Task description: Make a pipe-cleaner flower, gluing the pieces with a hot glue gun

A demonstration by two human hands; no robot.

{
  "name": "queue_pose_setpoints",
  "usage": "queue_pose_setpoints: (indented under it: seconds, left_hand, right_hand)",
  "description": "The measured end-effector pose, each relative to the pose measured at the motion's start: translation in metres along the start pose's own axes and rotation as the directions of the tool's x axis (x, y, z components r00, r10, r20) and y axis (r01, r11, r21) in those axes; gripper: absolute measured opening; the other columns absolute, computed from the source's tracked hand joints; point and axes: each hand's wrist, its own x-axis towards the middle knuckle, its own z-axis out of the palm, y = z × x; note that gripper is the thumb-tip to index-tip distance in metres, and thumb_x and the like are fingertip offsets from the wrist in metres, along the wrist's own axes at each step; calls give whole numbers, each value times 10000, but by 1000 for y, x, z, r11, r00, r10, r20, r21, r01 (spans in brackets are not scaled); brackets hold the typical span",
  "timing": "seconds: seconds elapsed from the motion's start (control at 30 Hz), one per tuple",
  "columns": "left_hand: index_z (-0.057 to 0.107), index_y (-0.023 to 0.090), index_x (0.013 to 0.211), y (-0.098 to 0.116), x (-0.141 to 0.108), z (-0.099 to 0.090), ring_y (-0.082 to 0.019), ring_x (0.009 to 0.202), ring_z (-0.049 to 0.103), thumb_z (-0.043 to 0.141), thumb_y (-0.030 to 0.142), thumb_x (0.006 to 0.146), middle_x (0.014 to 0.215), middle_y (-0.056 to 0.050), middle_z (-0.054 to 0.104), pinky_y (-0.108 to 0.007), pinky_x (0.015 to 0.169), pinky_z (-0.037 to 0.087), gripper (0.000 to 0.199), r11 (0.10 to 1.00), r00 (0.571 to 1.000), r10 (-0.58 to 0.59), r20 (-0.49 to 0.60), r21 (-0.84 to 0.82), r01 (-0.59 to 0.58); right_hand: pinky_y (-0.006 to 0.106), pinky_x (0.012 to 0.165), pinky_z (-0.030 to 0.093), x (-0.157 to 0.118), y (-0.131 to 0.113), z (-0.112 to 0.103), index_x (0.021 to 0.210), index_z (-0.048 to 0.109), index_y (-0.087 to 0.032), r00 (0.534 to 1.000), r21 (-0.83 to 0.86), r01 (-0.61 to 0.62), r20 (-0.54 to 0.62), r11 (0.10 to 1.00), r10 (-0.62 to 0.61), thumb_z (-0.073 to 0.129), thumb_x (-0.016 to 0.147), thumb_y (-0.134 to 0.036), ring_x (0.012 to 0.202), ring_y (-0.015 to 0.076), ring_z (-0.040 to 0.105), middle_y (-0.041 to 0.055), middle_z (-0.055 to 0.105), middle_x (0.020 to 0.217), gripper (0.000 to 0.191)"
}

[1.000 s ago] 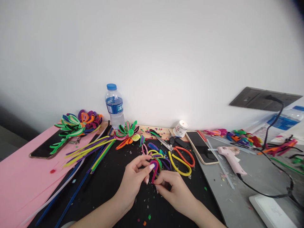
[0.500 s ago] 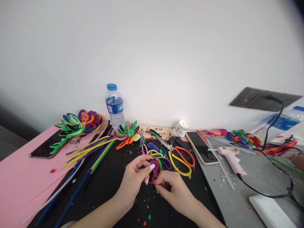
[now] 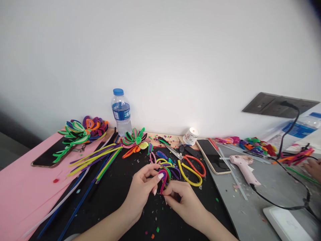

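Observation:
Between my hands is a bent magenta and purple pipe cleaner [image 3: 164, 181]. My left hand [image 3: 144, 184] pinches its curved top between thumb and fingers. The fingertips of my right hand [image 3: 184, 199] pinch its lower end. Just behind my fingers lie pipe cleaner loops [image 3: 177, 172] in purple, yellow and green, partly hidden. Scissors [image 3: 192, 169] with one red and one yellow handle lie to the right of the loops, their blades apart. Beyond my left hand sits a multicoloured pipe cleaner flower [image 3: 135, 140].
Straight pipe cleaners [image 3: 100, 160] and a water bottle [image 3: 121, 113] stand left of centre. On the right are a phone [image 3: 213, 155], a glue gun [image 3: 245, 170] with its cord, and a white paper cup [image 3: 191, 136]. Another person's hand [image 3: 313, 169] is at the right edge.
My hands and the pipe cleaner have hardly moved. At the right edge, the other person's hand has moved further into view, close to the pink and orange pipe cleaners.

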Motion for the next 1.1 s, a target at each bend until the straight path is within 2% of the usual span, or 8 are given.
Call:
queue_pose_setpoints:
  seconds: [0.7,1.1]
  left_hand:
    - [624,165,858,2,0,-1,-25,402,378,666,240,700,627,43,542,-175,410,282,180,1000,1000,2,2,3,-2]
    - [679,139,822,-1,2,-3,-15,404,370,675,246,694,716,-18,625,-172,406,299,167,1000,1000,-4,-25,30,5]
  right_hand:
    - [207,524,348,0,1,0,656,530,-183,1000,-1,4,4,1000,-4,499,757,-71,558,103,463,-27,537,614,154]
    - [196,514,338,0,3,0,658,521,-185,1000,1,-11,0,1000,11,500,763,-81,554,96,459,-33,531,612,150]
